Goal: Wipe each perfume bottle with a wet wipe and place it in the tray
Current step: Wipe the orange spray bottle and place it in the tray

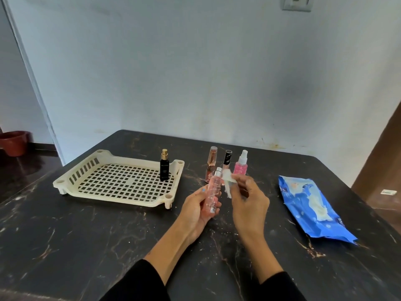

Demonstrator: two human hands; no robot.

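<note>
My left hand [196,208] grips a slim pink perfume bottle [213,192], holding it upright over the dark marble table. Just right of that bottle, my right hand [249,200] pinches a white wet wipe [229,181]. A black bottle with a gold cap [164,165] stands in the far right corner of the cream slotted tray [91,168]. Behind my hands stand three more bottles: an amber one [211,162], a thin one with a black cap [227,160] and a pink spray bottle [240,165].
A blue wet-wipe pack [312,210] lies on the table [86,235] to the right. The table's back edge meets a pale wall. A brown pot [14,142] sits on the floor at the far left, and a brown door [382,161] is at the right.
</note>
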